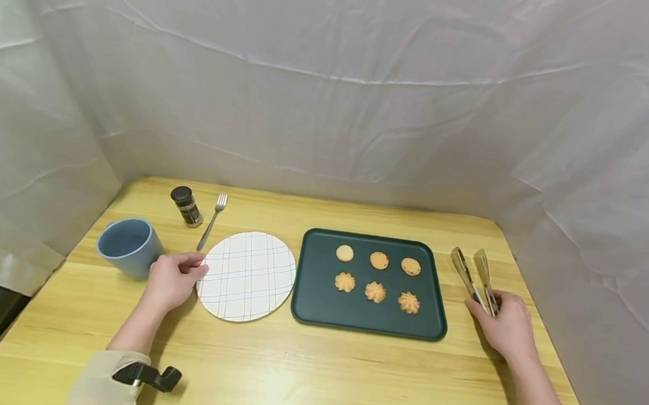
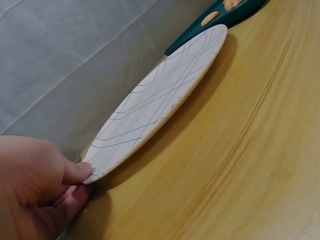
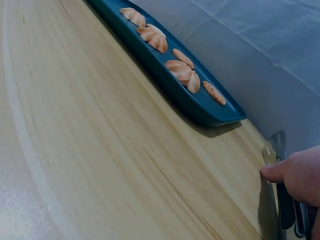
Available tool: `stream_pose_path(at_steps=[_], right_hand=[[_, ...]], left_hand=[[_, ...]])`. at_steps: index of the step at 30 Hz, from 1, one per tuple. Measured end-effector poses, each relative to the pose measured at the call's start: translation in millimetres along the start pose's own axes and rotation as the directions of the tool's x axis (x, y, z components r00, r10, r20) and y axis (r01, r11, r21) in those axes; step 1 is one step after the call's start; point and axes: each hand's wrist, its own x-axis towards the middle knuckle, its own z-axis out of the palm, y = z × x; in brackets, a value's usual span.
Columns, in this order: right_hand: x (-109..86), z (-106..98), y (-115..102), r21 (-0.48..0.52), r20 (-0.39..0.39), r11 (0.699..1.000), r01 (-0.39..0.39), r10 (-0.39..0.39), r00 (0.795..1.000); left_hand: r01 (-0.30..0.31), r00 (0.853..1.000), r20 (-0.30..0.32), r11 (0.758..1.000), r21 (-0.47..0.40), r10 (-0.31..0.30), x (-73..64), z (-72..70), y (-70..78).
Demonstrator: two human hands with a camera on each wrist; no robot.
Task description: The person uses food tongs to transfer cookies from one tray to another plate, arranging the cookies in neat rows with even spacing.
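My left hand [image 1: 171,281] pinches the left rim of a round white plate [image 1: 246,276] with a blue line grid. In the left wrist view the thumb [image 2: 75,171] lies over the plate's edge, with fingers beneath it. At the right, my right hand [image 1: 508,325] grips metal tongs [image 1: 467,274] near their lower part; the two arms of the tongs spread apart, pointing away from me. Between the hands lies a dark green tray [image 1: 367,321] bearing several cookies, some smooth and round [image 1: 345,253], others ridged like flowers [image 1: 375,292].
A blue mug [image 1: 141,254] stands just left of my left hand. Behind it are a spice jar [image 1: 188,208] with a black lid and a fork [image 1: 212,221]. Grey-white cloth [image 1: 329,122] hangs round the back and sides of the wooden table [image 1: 291,374].
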Motion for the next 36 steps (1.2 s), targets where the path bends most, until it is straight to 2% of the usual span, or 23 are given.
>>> stream_pose_path(at_steps=[8,12,23,29,36], right_hand=[[3.4,-3.9,-6.2,-0.003,-0.005,1.000,0.009,-0.009,1.000],[6.4,-11.2,-10.2,-0.017,0.035,1.000,-0.001,0.002,0.999],[22.2,-20.2,-36.2,-0.038,0.102,0.998,0.042,-0.038,0.994],[32.0,-22.2,-48.3,-0.071,0.204,0.988,0.136,-0.119,0.972],[39.1,-20.0,-49.1,-0.132,0.296,0.965,0.228,-0.182,0.938]], left_hand=[[0.015,1.000,-0.017,1.000,-0.028,-0.016,-2.2,1.8,-2.6],[0.020,0.999,-0.029,0.999,-0.045,-0.021,-3.0,2.8,-2.9],[0.033,0.998,-0.046,0.997,-0.075,-0.036,-2.0,4.1,-2.8],[0.044,0.998,-0.046,0.995,-0.090,-0.048,-0.6,6.2,-1.7],[0.047,0.997,-0.052,0.993,-0.108,-0.053,-1.7,10.2,-6.9]])
